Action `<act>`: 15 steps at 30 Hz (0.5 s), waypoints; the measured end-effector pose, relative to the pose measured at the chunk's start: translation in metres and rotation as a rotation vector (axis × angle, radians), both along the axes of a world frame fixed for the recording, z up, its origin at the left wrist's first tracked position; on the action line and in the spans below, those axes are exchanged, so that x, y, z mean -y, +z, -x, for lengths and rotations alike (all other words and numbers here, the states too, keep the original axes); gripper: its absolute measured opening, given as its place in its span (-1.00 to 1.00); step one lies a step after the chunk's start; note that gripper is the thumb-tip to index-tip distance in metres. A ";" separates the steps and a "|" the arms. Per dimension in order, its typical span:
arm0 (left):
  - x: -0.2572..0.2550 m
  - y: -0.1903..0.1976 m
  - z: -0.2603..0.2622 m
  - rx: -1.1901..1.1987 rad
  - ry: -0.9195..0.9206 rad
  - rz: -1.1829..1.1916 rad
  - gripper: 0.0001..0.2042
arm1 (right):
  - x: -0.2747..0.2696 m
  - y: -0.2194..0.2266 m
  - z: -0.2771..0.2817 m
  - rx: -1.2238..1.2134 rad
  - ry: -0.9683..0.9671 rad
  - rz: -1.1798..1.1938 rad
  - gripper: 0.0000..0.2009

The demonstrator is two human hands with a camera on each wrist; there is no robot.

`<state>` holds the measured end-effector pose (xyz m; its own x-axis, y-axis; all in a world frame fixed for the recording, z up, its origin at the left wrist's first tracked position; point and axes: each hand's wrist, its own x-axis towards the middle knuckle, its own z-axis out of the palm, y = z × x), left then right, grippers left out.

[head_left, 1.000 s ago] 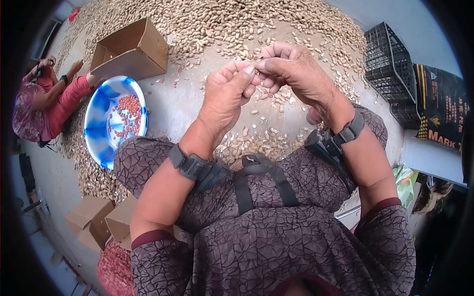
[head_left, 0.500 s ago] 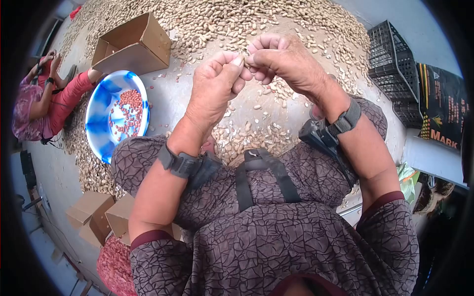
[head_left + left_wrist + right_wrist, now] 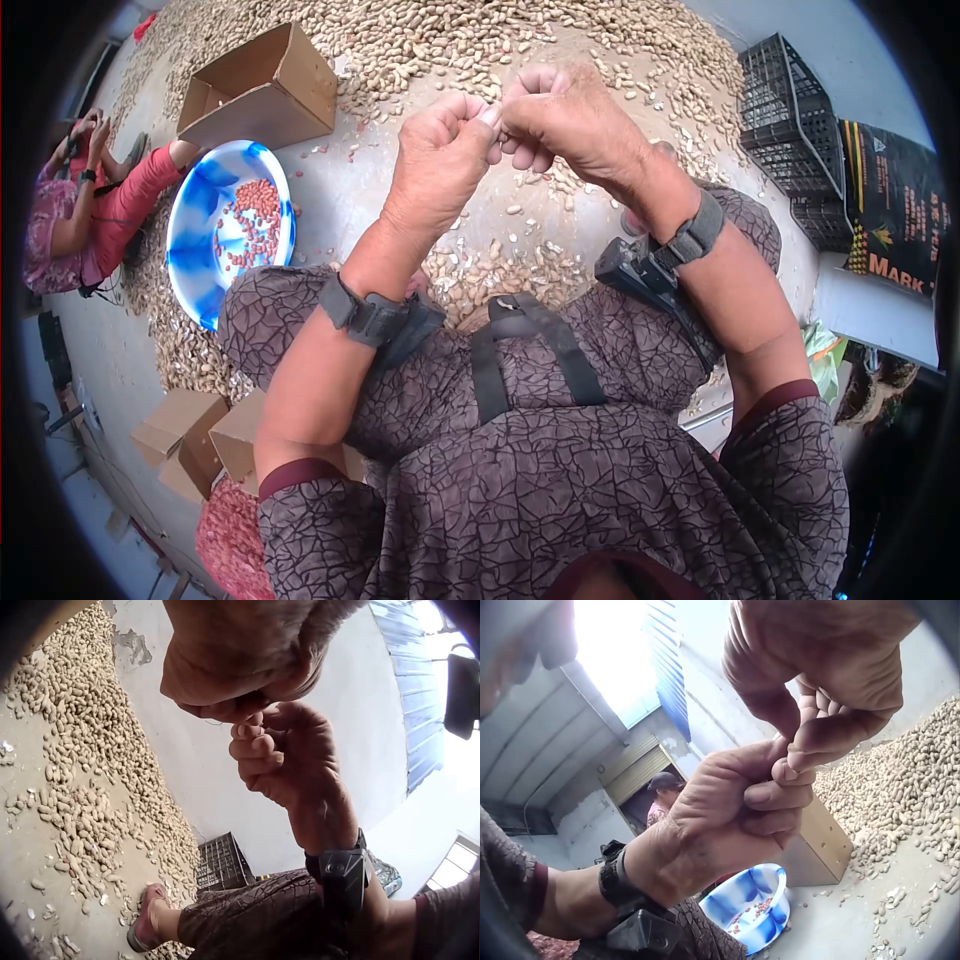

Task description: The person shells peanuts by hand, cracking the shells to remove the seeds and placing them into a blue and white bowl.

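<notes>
In the head view the left hand (image 3: 432,165) and right hand (image 3: 580,122) meet fingertip to fingertip above the floor. Thumbs and curled fingers of both pinch a small peanut, almost wholly hidden between them. Both wrist views show the same meeting of fingers, with the left hand (image 3: 244,664) nearest its camera in one and the right hand (image 3: 829,667) in the other. Left of the hands stands a blue and white bowl (image 3: 190,245) holding reddish kernels (image 3: 258,200). Below the hands lie broken shells (image 3: 505,280) on the floor.
A large heap of unshelled peanuts (image 3: 450,40) spreads beyond the hands. An open cardboard box (image 3: 255,115) stands behind the bowl. Black crates (image 3: 795,140) and a printed sack (image 3: 890,210) are at right. Another person (image 3: 85,215) sits at far left.
Both hands have moved slightly up and left in the head view, their fingertips still together. The pale bit at the fingertips is now harder to see. The other person's hands have shifted.
</notes>
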<state>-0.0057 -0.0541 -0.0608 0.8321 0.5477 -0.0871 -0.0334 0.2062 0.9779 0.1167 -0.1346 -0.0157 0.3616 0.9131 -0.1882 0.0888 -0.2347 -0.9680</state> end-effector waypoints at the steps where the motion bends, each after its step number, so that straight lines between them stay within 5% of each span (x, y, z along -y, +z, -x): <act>1: 0.003 -0.003 -0.003 0.028 0.047 0.017 -0.91 | 0.000 -0.001 0.000 -0.037 -0.032 0.007 -0.86; 6: 0.007 0.000 -0.002 0.067 0.134 0.042 -0.87 | -0.001 -0.008 0.004 -0.166 -0.087 0.006 -0.86; 8: 0.002 0.003 0.002 0.051 0.028 0.250 -0.88 | 0.000 -0.008 0.002 -0.189 -0.077 -0.017 -0.86; 15: 0.004 0.004 0.001 0.075 -0.012 0.259 -0.89 | 0.001 -0.003 0.007 -0.165 -0.101 0.029 -0.85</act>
<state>-0.0067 -0.0585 -0.0568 0.8475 0.5057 -0.1610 -0.0996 0.4496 0.8877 0.1097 -0.1354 -0.0189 0.4129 0.8671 -0.2787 -0.0963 -0.2627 -0.9601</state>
